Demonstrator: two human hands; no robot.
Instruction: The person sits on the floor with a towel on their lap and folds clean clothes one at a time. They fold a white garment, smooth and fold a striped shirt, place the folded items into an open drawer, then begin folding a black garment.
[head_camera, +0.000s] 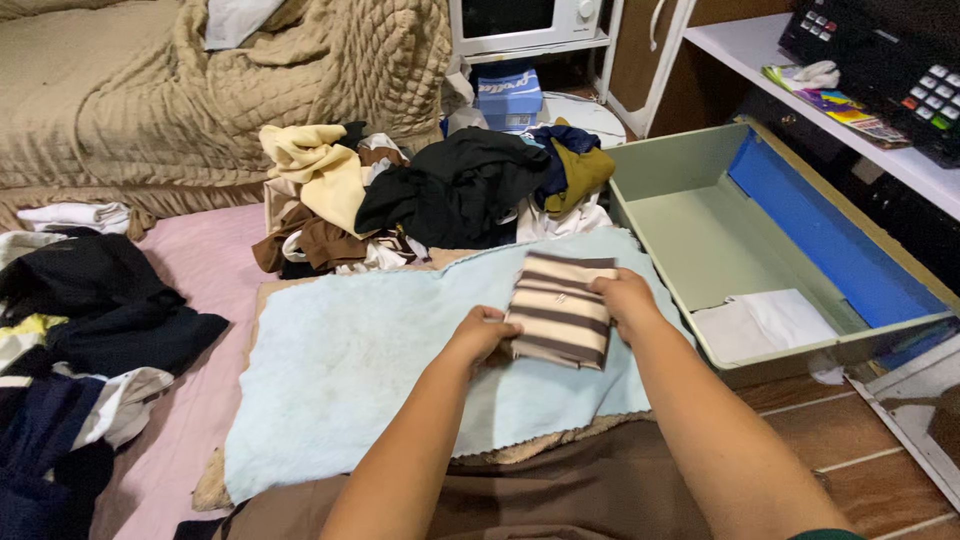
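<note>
Both hands, left (482, 333) and right (625, 298), gripping opposite edges of a folded striped cloth (561, 308) between them.

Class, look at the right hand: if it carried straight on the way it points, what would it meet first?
Probably the heap of clothes beyond the striped cloth the right hand holds; depth is unclear.

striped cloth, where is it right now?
In the head view the folded striped cloth sits centre frame on the light blue towel, held between the left hand and right hand, just left of the open drawer.
</note>
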